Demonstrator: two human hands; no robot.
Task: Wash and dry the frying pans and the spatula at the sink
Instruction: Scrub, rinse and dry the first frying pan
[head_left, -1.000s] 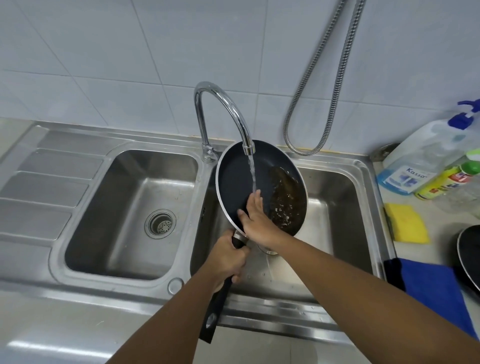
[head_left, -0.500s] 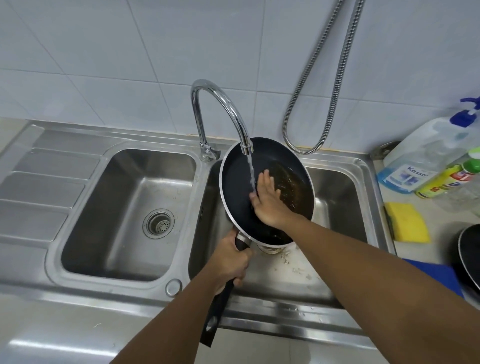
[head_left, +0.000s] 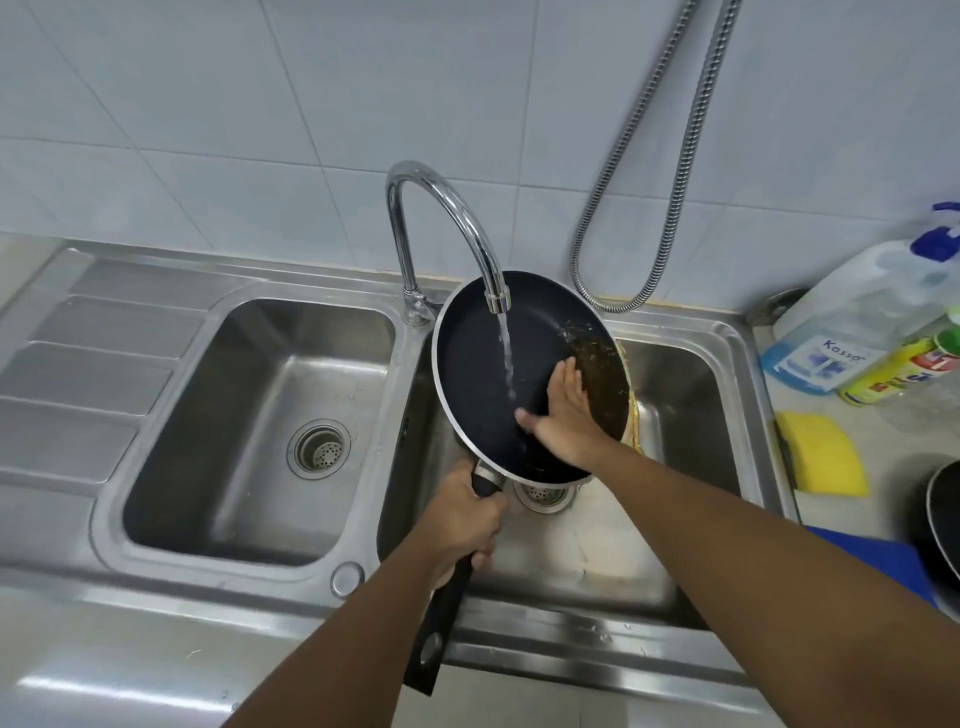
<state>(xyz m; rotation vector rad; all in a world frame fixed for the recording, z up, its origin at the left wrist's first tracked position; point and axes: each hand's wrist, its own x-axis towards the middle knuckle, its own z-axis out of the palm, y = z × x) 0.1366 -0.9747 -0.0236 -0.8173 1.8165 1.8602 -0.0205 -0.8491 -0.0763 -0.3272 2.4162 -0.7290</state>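
You have two frying pans: one (head_left: 483, 374) under the tap, one (head_left: 943, 525) at right edge. Two sink basins (head_left: 249, 415) (head_left: 680, 395); one faucet (head_left: 441, 208); two bottles (head_left: 852, 322) (head_left: 904, 369); one yellow sponge (head_left: 826, 460); one blue cloth (head_left: 878, 558).

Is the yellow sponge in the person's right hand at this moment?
No, the yellow sponge lies on the counter beside the sink, while the bare right hand rubs the frying pan.

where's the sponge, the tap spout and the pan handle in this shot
sponge (head_left: 826, 451), head view, middle of its yellow top face
tap spout (head_left: 497, 301), head view, the nozzle end where water comes out
pan handle (head_left: 441, 618), head view, black grip just below the left hand (head_left: 460, 525)
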